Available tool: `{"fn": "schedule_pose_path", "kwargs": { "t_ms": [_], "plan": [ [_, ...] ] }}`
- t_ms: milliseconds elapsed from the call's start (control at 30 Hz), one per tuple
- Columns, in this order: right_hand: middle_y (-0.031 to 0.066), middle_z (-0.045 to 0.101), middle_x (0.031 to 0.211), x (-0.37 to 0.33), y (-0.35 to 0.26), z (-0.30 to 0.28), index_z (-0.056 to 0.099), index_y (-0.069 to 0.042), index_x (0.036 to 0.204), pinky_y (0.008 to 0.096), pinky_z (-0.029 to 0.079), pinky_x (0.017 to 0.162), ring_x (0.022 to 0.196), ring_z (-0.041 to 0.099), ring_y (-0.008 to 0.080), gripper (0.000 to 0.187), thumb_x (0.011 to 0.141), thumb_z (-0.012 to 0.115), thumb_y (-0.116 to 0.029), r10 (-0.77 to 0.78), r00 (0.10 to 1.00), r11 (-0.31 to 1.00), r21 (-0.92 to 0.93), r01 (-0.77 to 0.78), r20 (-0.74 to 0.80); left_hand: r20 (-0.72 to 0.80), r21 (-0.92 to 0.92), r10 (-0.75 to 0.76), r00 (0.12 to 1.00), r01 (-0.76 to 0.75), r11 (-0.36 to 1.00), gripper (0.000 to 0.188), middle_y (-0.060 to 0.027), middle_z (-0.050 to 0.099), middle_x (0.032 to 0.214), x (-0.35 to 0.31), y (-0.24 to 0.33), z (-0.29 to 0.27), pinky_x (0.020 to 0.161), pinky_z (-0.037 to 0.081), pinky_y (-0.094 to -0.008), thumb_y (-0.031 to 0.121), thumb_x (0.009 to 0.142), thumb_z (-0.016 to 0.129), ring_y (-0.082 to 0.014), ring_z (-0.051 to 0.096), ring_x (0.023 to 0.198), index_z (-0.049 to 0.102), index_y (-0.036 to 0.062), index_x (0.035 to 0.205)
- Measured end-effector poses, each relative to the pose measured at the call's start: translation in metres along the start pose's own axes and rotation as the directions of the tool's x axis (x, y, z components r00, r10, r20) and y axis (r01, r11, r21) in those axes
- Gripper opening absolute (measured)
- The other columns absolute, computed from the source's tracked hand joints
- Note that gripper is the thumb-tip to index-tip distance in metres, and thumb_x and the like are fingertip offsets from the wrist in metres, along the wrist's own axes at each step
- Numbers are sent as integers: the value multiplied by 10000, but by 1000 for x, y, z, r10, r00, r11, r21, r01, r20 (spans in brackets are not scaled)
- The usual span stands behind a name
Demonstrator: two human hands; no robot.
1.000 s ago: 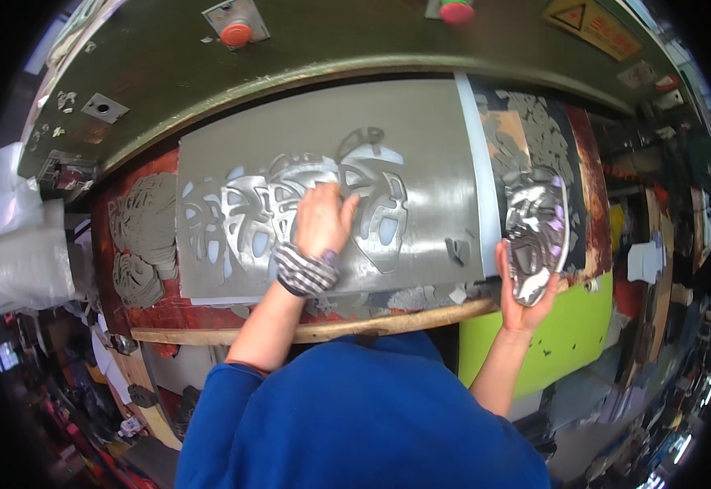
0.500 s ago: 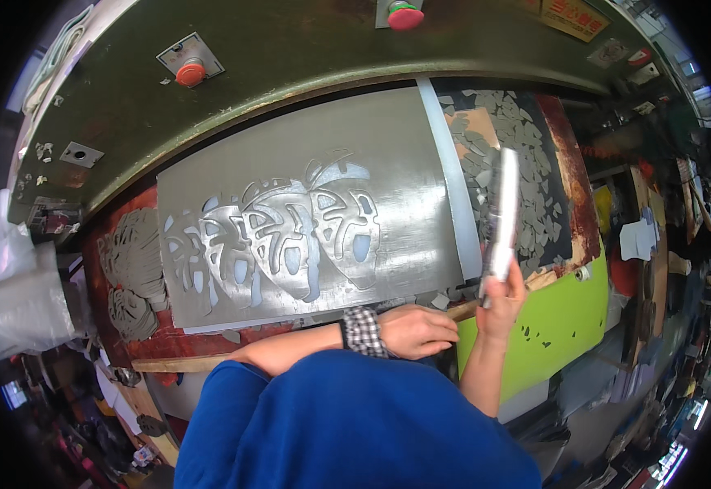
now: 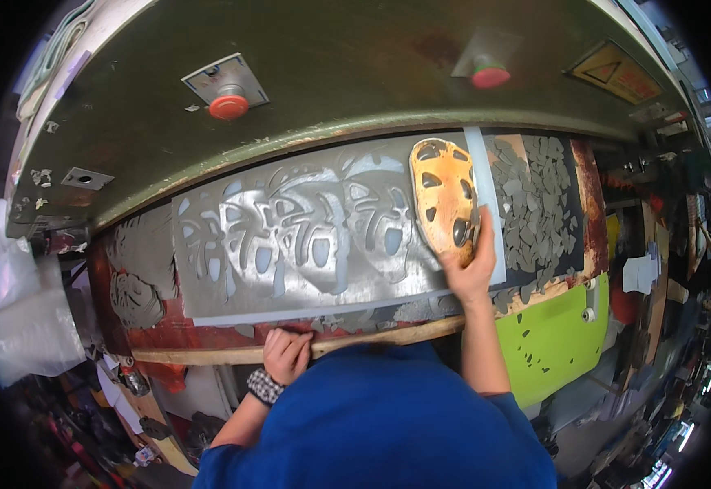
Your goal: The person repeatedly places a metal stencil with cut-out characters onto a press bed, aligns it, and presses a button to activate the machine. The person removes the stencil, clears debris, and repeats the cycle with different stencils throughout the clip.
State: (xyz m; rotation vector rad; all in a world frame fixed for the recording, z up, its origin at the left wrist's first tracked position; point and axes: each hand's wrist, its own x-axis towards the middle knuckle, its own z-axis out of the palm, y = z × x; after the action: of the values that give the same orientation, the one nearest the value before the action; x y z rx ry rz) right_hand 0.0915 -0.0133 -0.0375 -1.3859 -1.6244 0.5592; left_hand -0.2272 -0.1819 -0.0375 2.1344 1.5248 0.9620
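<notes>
My right hand [image 3: 471,273] grips the near end of a shoe-sole-shaped cutting die [image 3: 443,191]. Its upper face is orange-yellow with several dark openings. The die lies on or just over the right end of a grey sheet [image 3: 412,281]; whether it touches cannot be told. To its left, several sole-shaped patterns are cut through the sheet, and the pale blue board [image 3: 487,196] beneath shows through. My left hand [image 3: 288,354], fingers curled closed with nothing visible in them, rests by the wooden front rail [image 3: 372,341].
Overhead spans a green machine beam [image 3: 331,73] with a red button [image 3: 228,103] and a pinkish button [image 3: 491,76]. Grey scraps [image 3: 535,204] cover the bed at right. Cut grey pieces [image 3: 137,300] are piled at left. A lime-green sheet [image 3: 555,346] lies front right.
My right hand has brought the die left, from upright over the scraps to flat at the sheet's right end. My left hand has moved left along the rail. The view has shifted.
</notes>
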Motion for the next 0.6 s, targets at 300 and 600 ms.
{"fn": "schedule_pose_path", "kwargs": {
  "t_ms": [300,600],
  "plan": [
    [317,240,1471,193,-54,30,169,73,1462,489,189,1121,1378,223,429,735,973,426,-412,-417,829,884,-378,275,-372,-79,141,60,995,-49,989,176,-87,572,715,89,-73,7,623,438,-362,17,746,677,-253,561,657,655,9,920],
    [339,68,1508,217,-56,63,41,88,1467,528,93,1136,1411,78,468,945,921,491,-539,-342,837,897,-412,156,-427,-114,214,40,993,-14,977,138,-109,583,743,174,-131,-7,665,453,-384,46,784,629,-292,569,700,646,25,919]
  ]
}}
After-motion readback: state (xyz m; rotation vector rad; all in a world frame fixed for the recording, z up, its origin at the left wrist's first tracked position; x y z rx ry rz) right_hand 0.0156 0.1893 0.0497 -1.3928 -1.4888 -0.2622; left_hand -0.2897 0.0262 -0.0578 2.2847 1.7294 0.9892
